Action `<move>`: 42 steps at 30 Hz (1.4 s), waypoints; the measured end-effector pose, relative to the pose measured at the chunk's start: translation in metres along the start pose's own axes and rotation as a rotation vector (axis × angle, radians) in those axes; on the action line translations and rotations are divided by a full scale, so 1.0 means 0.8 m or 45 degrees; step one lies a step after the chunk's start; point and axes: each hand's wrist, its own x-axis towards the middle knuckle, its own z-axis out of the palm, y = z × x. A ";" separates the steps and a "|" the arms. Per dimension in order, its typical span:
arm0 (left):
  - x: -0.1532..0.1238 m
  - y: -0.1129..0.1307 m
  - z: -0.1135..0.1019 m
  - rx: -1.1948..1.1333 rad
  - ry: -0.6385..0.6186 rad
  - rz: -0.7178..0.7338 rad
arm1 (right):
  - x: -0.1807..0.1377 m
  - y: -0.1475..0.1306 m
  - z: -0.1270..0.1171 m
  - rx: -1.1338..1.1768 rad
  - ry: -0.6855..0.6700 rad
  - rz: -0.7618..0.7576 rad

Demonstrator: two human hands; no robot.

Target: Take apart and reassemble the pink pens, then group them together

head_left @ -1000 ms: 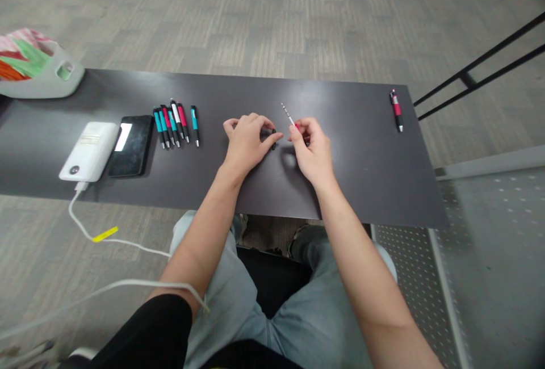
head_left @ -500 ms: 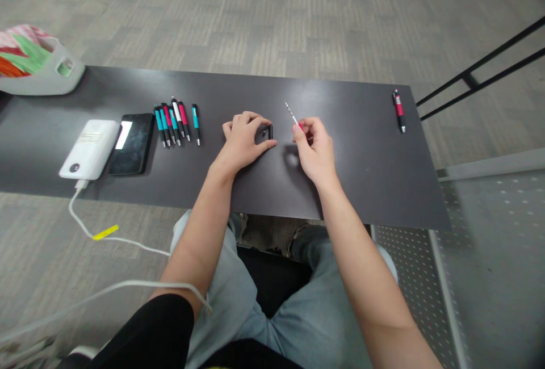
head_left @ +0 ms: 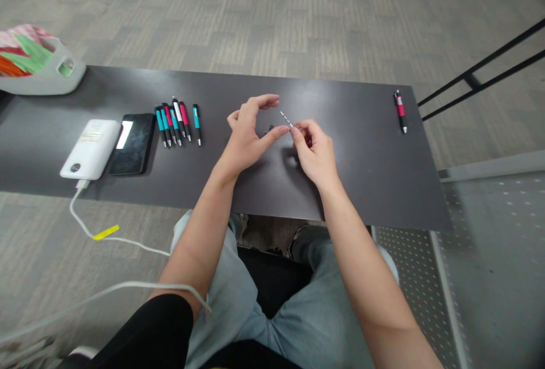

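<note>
My right hand (head_left: pixel 314 152) is closed in a pinch on a thin pen refill (head_left: pixel 286 118) whose tip points up and to the left. Just left of it, my left hand (head_left: pixel 247 133) hovers with its fingers spread, the index finger lifted and the thumb reaching close to the refill. A small black pen part (head_left: pixel 269 128) lies on the dark table (head_left: pixel 349 176) under the left hand's fingers, and the hand no longer grips it.
Several teal, pink and white pens (head_left: pixel 176 122) lie in a row at the left. Beside them are a black phone (head_left: pixel 131 143) and a white power bank (head_left: pixel 89 149) with a cable. A red pen (head_left: pixel 401 110) lies far right. A grey basket (head_left: pixel 40 65) sits on the left corner.
My left hand let go of the black part and opened, lifting its index finger. My right hand shifted the refill slightly left, toward the left thumb.
</note>
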 end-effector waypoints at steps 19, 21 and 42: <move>0.005 -0.003 0.009 -0.071 0.066 -0.079 | 0.012 0.009 -0.088 -0.237 0.064 -0.089; 0.003 0.000 0.009 0.008 0.030 -0.058 | 0.015 0.018 -0.086 -0.225 0.091 -0.079; 0.001 0.007 0.009 0.039 -0.032 0.056 | 0.019 0.032 -0.071 -0.210 0.068 -0.027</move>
